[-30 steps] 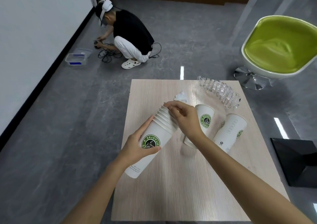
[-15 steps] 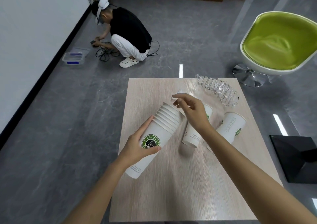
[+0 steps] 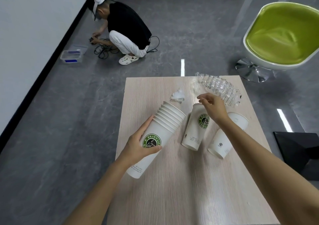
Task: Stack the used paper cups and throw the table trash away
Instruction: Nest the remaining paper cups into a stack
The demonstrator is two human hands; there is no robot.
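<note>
My left hand [image 3: 138,143] grips a stack of several nested white paper cups [image 3: 164,123] with a green logo, held tilted over the left part of the wooden table [image 3: 172,193], open end pointing away. My right hand [image 3: 214,107] hovers at the rim of a single cup [image 3: 195,131] lying on the table, fingers curled and apart, holding nothing. Another cup [image 3: 218,143] lies further right, partly hidden by my right forearm. A crushed clear plastic bottle [image 3: 219,88] and a small crumpled clear wrapper [image 3: 177,96] lie near the far edge.
A green and white swivel chair [image 3: 283,35] stands off the far right corner. A black flat object [image 3: 300,149] lies on the floor to the right. A person [image 3: 126,30] crouches on the floor at the far left beside cables and a clear plastic box [image 3: 72,55].
My right hand has left the open end of the stack and moved right to the rim of the single lying cup. The left hand and stack stay put.
</note>
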